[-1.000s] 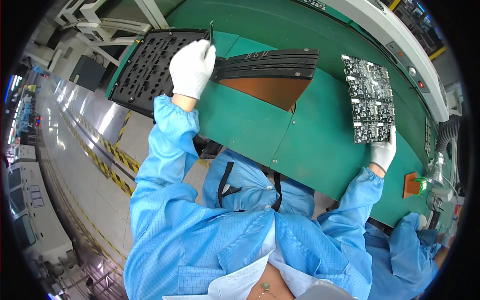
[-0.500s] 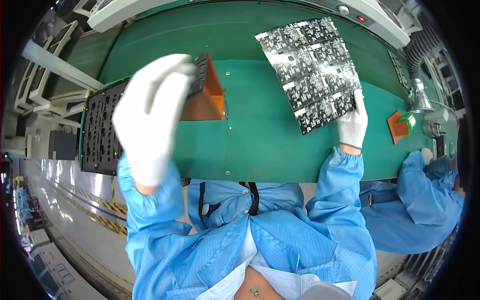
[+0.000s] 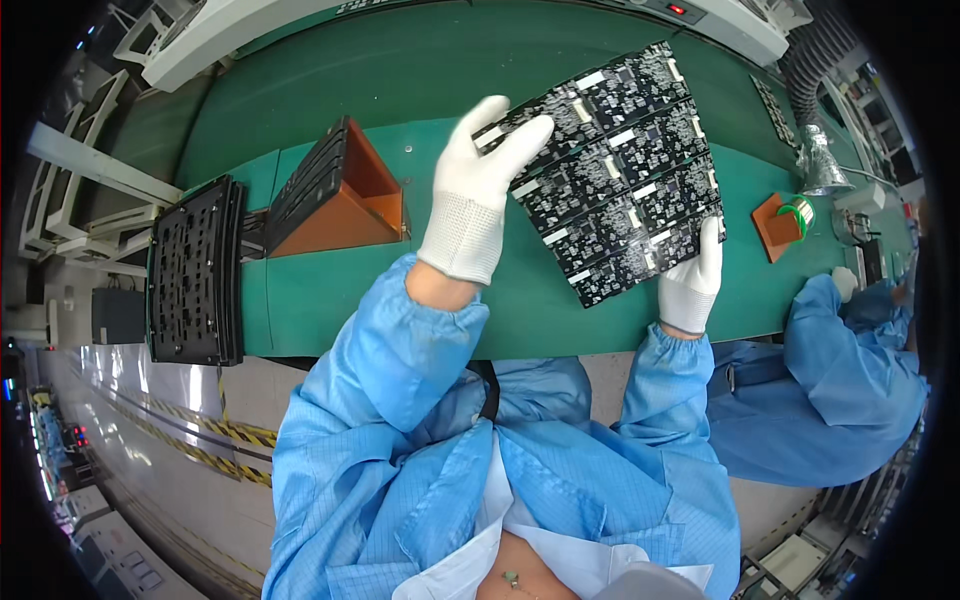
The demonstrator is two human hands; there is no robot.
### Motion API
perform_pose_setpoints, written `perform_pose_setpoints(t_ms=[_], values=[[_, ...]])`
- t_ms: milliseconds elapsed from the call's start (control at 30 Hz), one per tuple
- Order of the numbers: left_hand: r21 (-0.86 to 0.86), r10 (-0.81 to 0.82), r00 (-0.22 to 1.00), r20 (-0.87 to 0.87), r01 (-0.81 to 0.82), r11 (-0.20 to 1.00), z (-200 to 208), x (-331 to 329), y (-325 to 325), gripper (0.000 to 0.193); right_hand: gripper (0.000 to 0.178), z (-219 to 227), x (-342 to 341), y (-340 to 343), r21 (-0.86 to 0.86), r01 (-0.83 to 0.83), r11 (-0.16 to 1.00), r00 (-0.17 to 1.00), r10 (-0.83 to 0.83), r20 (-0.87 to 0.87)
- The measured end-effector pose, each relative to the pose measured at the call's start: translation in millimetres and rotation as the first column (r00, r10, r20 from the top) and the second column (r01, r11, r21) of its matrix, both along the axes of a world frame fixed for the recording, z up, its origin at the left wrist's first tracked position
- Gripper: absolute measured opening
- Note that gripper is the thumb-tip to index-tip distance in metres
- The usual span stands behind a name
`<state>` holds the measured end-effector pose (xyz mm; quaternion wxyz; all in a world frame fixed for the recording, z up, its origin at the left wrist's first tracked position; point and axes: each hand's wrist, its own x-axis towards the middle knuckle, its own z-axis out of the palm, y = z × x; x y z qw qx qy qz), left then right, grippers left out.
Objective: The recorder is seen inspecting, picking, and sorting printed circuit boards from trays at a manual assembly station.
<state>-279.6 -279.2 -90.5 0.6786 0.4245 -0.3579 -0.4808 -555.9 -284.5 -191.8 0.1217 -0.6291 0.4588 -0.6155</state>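
A large black circuit board panel [image 3: 620, 175], covered with small components and white connectors, is held tilted above the green bench. My right hand [image 3: 692, 275], in a white glove, grips its near right corner with the thumb on the face. At the far left corner, my gloved left hand [image 3: 472, 190] has its thumb over the panel's face and a finger along the edge; the other fingers are partly hidden. Left of the panel stands an orange-brown wedge stand [image 3: 372, 200] with a black slotted fixture [image 3: 312, 185] leaning on its sloped side.
A black tray with many cutouts [image 3: 195, 275] stands at the bench's left end. On the right are a second brown stand [image 3: 772, 228], a green-rimmed reel [image 3: 800, 215] and a foil-wrapped duct nozzle [image 3: 822, 165]. A co-worker's blue sleeve [image 3: 815, 320] is beyond.
My left hand has swung right from beside the wedge stand to the panel's far left corner. The panel has turned and tilted, with my right hand still on it. My view has shifted slightly.
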Motion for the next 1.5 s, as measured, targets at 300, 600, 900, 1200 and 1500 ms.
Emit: perform_pose_setpoints(t_ms=[300, 600, 900, 1200, 1500], values=[[0.014, -0.05, 0.989, -0.139, 0.052, 0.999, 24, 16, -2, 0.031, 0.057, 38, -7, 0, 0.113, -0.638, 0.761, 0.666, 0.473, 0.577], [-0.246, -0.098, 0.916, 0.388, 0.206, 0.947, 50, 1, 18, 0.02, 0.037, 190, 22, -14, -0.325, -0.269, 0.907, 0.574, -0.12, -0.81], [-0.295, 0.072, 0.876, 0.476, 0.082, 0.952, 39, 2, 21, 0.02, 0.019, 179, 57, -24, -0.18, -0.212, 0.96, 0.6, -0.018, -0.8], [-0.362, 0.242, 0.878, 0.412, -0.086, 0.928, 28, -8, 14, 0.017, 0.019, 173, 72, -16, -0.245, -0.103, 0.964, 0.649, -0.122, -0.751], [-0.492, 0.418, 0.851, 0.318, -0.229, 0.84, 32, -23, 3, 0.013, 0.029, 164, 86, -49, -0.33, 0.175, 0.928, 0.673, -0.357, -0.648]])
